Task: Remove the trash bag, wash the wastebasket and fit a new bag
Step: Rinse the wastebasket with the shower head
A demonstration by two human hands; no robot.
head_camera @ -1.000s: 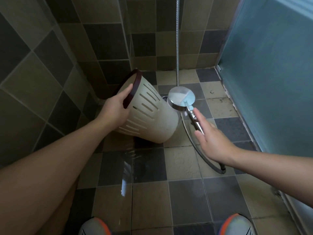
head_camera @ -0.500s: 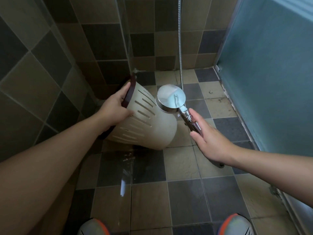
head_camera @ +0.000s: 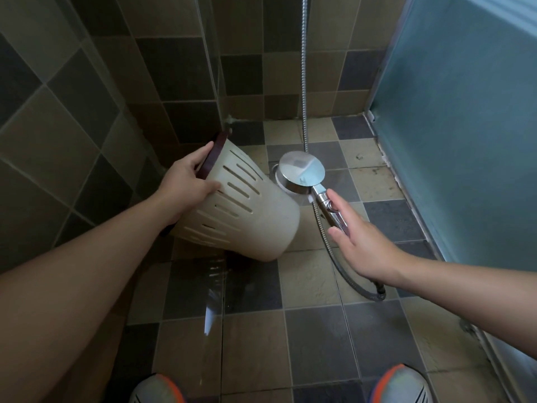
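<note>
A cream slotted wastebasket (head_camera: 255, 216) with a dark brown rim is tipped on its side above the shower floor, its opening facing the left wall and its base toward the right. My left hand (head_camera: 189, 181) grips its rim. My right hand (head_camera: 363, 242) holds the chrome handle of a shower head (head_camera: 302, 171), fingers extended along it; the round head sits just right of the basket, facing down. No water spray is visible. The basket's inside is hidden.
Tiled walls close in on the left and at the back; a frosted blue glass panel (head_camera: 465, 141) stands on the right. The metal shower hose (head_camera: 303, 82) hangs down the back wall and loops over the wet floor (head_camera: 343, 266). My shoes (head_camera: 401, 385) are at the bottom.
The shower head swung left toward the basket, then drew back right. My left hand kept the basket tilted and shifted its grip slightly along the rim.
</note>
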